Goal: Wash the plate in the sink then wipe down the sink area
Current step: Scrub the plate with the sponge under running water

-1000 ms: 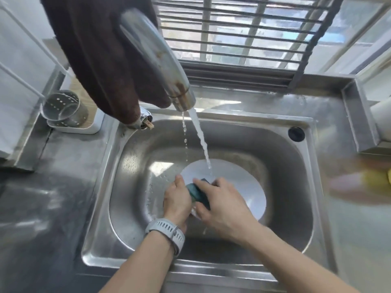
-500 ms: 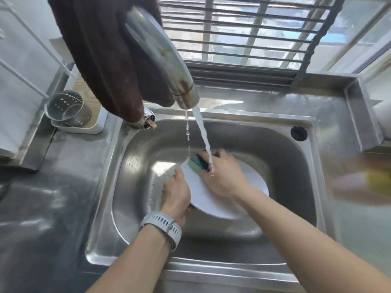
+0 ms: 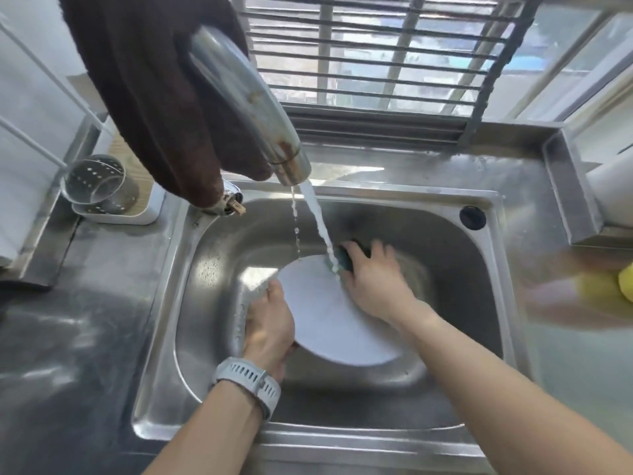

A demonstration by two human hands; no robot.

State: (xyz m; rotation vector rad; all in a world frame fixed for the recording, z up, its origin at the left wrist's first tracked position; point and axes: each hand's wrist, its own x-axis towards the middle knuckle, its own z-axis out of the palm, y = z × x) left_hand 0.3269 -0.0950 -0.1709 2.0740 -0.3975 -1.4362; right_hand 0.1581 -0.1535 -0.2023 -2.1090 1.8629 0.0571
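White plate [image 3: 329, 323] sits tilted inside the stainless sink [image 3: 455, 303], mid-wash under a running faucet [image 3: 246, 97]. I see the left hand [image 3: 269, 325] gripping the plate's left rim, thumb on its face, while the right hand [image 3: 373, 279] curls around a dark green sponge [image 3: 344, 258] at the plate's far edge, where the water stream [image 3: 318, 224] lands. By my reading the scrubbing is under way and not finished; rinsing and the whole wipe-down of the sink area remain. A brown cloth [image 3: 150, 90] hangs over the faucet, and a yellow sponge [image 3: 606, 286] lies on the counter to the right.
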